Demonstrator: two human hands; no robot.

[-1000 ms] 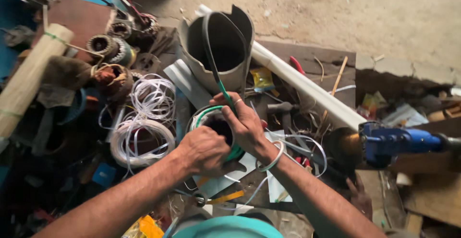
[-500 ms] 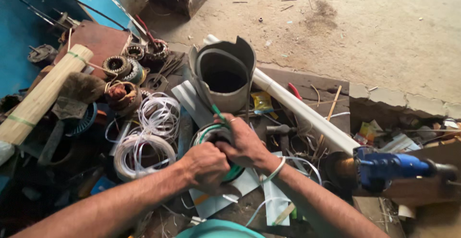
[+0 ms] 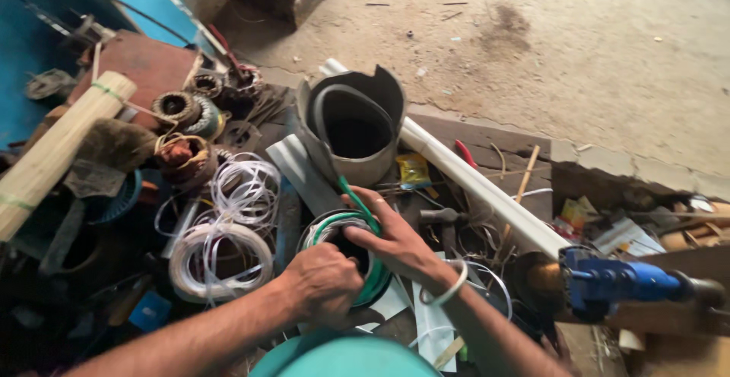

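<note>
Near the middle of the cluttered workbench, both of my hands are working on a round stator ring wrapped in green banding. My left hand is clenched against the near side of the ring, gripping its rim so it stays put. My right hand lies over the right side of the ring, fingers curled around a green strip that rises from the ring toward the far side; a white bangle sits on that wrist.

I judge the step in hand to be threading or pulling this green strip through the ring, with the left hand bracing while the right feeds. The next move, as I read it, calls for a steady pull along the strip's own line while the left grip stays firm, so the ring does not twist on the bench.

Just beyond the ring stands an open grey sheet-metal cylinder, upright. To the left lie loose coils of white strapping, and farther left some wound copper coils and a bundle of pale sticks. A long white pipe runs diagonally on the right, and a blue power drill rests at the near right, well apart from my hands.
</note>
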